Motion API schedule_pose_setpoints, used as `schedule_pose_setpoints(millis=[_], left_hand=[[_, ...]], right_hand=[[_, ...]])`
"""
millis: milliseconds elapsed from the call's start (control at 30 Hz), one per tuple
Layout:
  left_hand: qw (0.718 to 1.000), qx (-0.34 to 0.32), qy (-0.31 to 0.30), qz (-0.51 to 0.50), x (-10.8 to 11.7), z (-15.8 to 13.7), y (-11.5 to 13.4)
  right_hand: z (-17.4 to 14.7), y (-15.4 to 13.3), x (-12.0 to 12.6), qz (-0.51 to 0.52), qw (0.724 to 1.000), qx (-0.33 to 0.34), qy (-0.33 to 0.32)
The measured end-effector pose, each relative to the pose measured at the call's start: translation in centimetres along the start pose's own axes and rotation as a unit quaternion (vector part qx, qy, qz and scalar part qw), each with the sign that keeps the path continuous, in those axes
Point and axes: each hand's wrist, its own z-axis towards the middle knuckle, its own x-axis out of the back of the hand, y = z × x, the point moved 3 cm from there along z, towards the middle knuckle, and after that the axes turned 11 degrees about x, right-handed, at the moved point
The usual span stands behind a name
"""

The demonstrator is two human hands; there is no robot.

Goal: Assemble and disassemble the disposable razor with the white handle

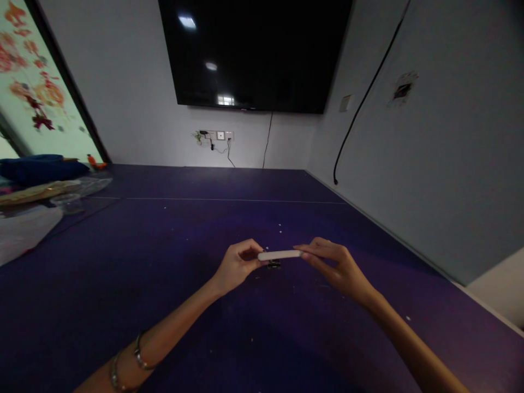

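A slim white bar-like object [280, 255] with rounded ends is held level above the purple surface [254, 327], seen edge-on, so its exact kind cannot be told. My left hand [241, 261] pinches its left end between thumb and fingers. At the other end, the thumb and fingertips of my right hand [329, 261] are closed on it. Just beneath the bar, beside my left thumb, is a small black item [274, 264]. Whether that item lies on the surface or hangs from the bar cannot be told.
Plastic bags [28, 232] and a dark blue cloth bundle [43, 168] lie at the left, near a small orange object [96, 162]. White specks dot the surface. A black cable [368, 90] hangs down the right wall. A television [257, 54] is mounted above wall sockets [221, 135].
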Motion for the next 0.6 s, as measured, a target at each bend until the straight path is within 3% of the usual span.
schedule_pose_setpoints(millis=[600], left_hand=[[1.000,-0.008,-0.003,-0.009,-0.06,-0.27,0.27]], right_hand=[[-0.02,-0.27,0.23,0.071,0.997,-0.013,0.010]])
